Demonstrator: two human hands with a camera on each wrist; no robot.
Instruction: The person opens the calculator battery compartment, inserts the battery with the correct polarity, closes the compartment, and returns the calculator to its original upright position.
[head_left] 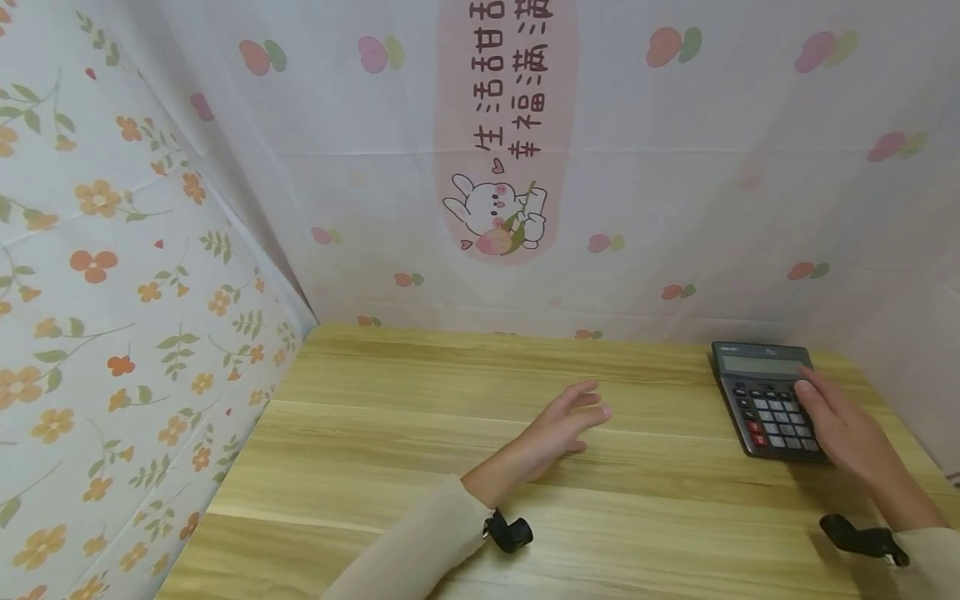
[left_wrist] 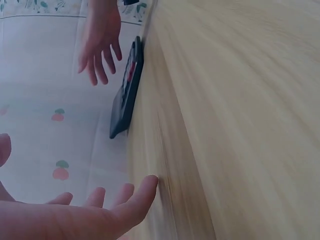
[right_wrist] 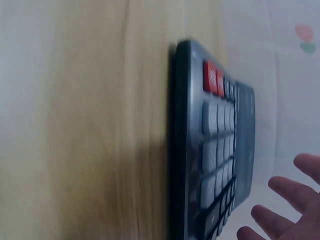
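Observation:
A dark grey calculator [head_left: 772, 417] lies flat at the table's right back, its screen toward the wall. It has grey keys and two red ones. My right hand [head_left: 855, 425] overlaps the calculator's right side in the head view. In the left wrist view, a gap shows between this hand [left_wrist: 102, 45] and the calculator [left_wrist: 127, 90], the fingers spread and straight. The right wrist view shows its fingertips [right_wrist: 285, 190] beside the screen end. My left hand [head_left: 551, 429] hovers low over the middle of the table, fingers loosely bent, holding nothing.
The wooden table [head_left: 337, 467] meets a pale cloth [head_left: 360, 200] printed with a rabbit and fruit along its back. A flowered cloth [head_left: 135, 333] hangs at the left. Black wrist mounts [head_left: 510, 533] sit on both sleeves.

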